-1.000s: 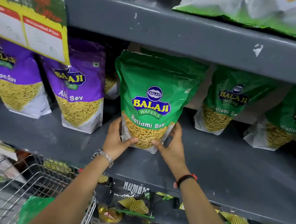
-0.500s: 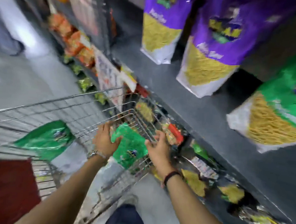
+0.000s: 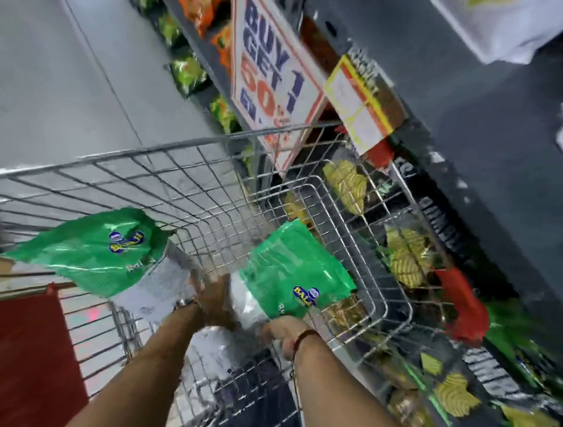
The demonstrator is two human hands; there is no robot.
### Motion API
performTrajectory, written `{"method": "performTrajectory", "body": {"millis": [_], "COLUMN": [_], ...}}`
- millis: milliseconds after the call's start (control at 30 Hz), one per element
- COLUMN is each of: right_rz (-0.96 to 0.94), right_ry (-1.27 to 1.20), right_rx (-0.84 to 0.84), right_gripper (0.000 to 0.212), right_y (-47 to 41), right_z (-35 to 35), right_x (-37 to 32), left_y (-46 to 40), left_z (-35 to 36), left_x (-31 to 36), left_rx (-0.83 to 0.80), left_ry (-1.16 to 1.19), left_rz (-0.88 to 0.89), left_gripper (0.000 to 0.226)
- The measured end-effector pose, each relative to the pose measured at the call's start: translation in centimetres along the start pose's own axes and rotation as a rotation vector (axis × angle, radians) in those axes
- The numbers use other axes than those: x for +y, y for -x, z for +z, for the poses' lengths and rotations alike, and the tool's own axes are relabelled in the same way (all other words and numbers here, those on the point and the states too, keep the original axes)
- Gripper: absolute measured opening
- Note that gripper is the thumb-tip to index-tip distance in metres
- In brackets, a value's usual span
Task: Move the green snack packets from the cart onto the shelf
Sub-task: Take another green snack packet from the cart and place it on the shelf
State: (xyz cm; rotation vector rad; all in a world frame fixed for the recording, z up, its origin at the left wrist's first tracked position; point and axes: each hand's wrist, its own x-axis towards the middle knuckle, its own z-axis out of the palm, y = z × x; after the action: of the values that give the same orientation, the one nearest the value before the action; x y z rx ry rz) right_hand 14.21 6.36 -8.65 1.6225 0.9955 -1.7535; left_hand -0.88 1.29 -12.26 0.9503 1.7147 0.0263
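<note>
**Both hands at the near end of a green packet in the cart**

The green Balaji snack packet (image 3: 296,276) lies inside the wire cart (image 3: 186,183), toward its right side, its long axis running from the person's hands up and away into the basket, green top end farthest and pale bottom end nearest. Both hands meet that near end: the left hand (image 3: 211,298) presses its left edge with fingers spread, and the right hand (image 3: 284,334) sits under its lower right corner. Blur hides the fingertips, so whether either grip is clamped on the film cannot be told. The two hands look about equally near. A second green packet (image 3: 94,250) lies to the left, apart from both hands. Both forearms reach forward and down, converging. The shelf (image 3: 487,136) rises at right, so the lift likely goes up and rightward.
</note>
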Motion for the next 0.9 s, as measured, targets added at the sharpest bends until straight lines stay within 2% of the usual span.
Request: {"method": "performTrajectory", "body": {"millis": [200, 267, 367, 400, 433, 467, 500, 533, 567, 633, 667, 733, 900], "right_rz": [0.028, -0.039, -0.2, -0.27, -0.347, -0.408, -0.475, -0.547, -0.644, -0.861, -0.94, -1.071, -1.297], "right_ry": [-0.049, -0.048, -0.132, -0.13, -0.136, -0.117, -0.118, -0.109, -0.095, -0.108, -0.138, -0.147, 0.003], "right_rx": [0.013, 0.037, 0.203, 0.247, 0.258, 0.235, 0.224, 0.252, 0.334, 0.473, 0.477, 0.5, 0.732], "right_gripper": [0.044, 0.042, 0.041, 0.035, 0.018, 0.017, 0.026, 0.02, 0.025, 0.07, 0.079, 0.083, 0.093], "right_y": [-0.2, 1.6, 5.8, 7.5, 9.8, 11.4, 13.2, 14.6, 16.3, 19.2, 20.2, 23.9, 30.4], "right_z": [-0.5, -1.0, -2.0, -2.3, -2.6, -2.7, -2.9, -3.0, -3.1, -3.4, -3.6, -4.1, -6.8], "right_x": [-0.1, -1.0, -2.0, -2.1, -2.1, -2.3, -2.1, -1.8, -1.0, 0.2, 0.7, 3.1, 11.5], "left_y": [-0.2, 1.0, 3.8, 4.9, 6.4, 7.5, 8.9, 10.4, 12.4, 16.1, 17.3, 20.5, 27.1], "left_z": [-1.2, -1.8, -3.0, -3.3, -3.5, -3.7, -3.9, -4.1, -4.0, -3.8, -3.8, -3.1, -0.1], "left_x": [0.7, 1.6, 3.7, 4.4, 5.2, 5.8, 6.6, 7.5, 8.5, 10.8, 11.6, 13.8, 20.2], "left_rx": [-0.041, 0.037, 0.219, 0.272, 0.326, 0.386, 0.448, 0.5, 0.549, 0.605, 0.605, 0.626, 0.575], "left_ry": [0.137, 0.178, 0.166, 0.218, 0.296, 0.362, 0.414, 0.441, 0.468, 0.511, 0.519, 0.506, 0.395], "left_rz": [0.059, 0.095, 0.187, 0.21, 0.23, 0.249, 0.271, 0.31, 0.357, 0.453, 0.478, 0.54, 0.696], "left_gripper": [0.086, 0.079, 0.067, 0.067, 0.067, 0.069, 0.073, 0.076, 0.077, 0.083, 0.092, 0.099, 0.101]}}
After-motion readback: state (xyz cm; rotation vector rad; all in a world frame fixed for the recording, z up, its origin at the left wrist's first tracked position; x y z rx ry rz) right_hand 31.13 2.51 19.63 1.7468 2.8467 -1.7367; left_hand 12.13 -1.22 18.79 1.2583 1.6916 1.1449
